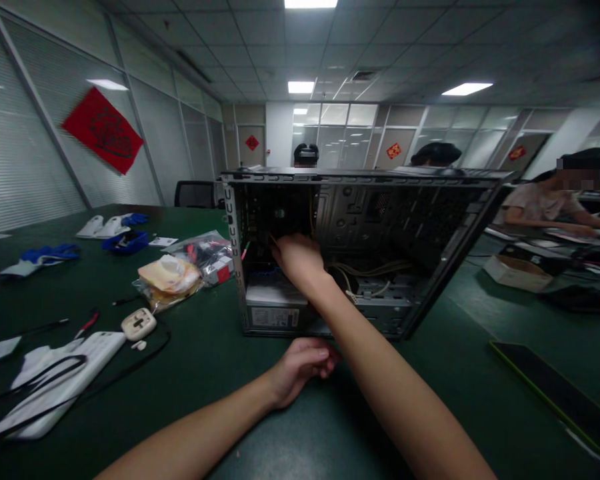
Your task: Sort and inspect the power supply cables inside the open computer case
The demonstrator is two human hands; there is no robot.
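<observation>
An open computer case point(360, 177) lies in front of me, its inside facing me. My right hand point(300, 260) reaches into its left part, close to a dark round fan point(280, 213). The fingers there are curled and partly hidden in shadow, so what they grip, if anything, cannot be made out. Below that hand sits the metal power supply point(273, 317) with its white label. Pale cables point(350, 283) run along the case bottom. My left hand point(305, 367) rests on the table before the case, closed loosely with the thumb over bent fingers; its inner side is hidden.
On the green table point(205, 393) to the left are clear plastic bags point(173, 280), a white power bank-like slab point(65, 380), a cream earbud case point(139, 324), cords, a blue tray point(125, 241) and gloves point(55, 255). A dark flat panel point(555, 387) lies right. Other people sit beyond.
</observation>
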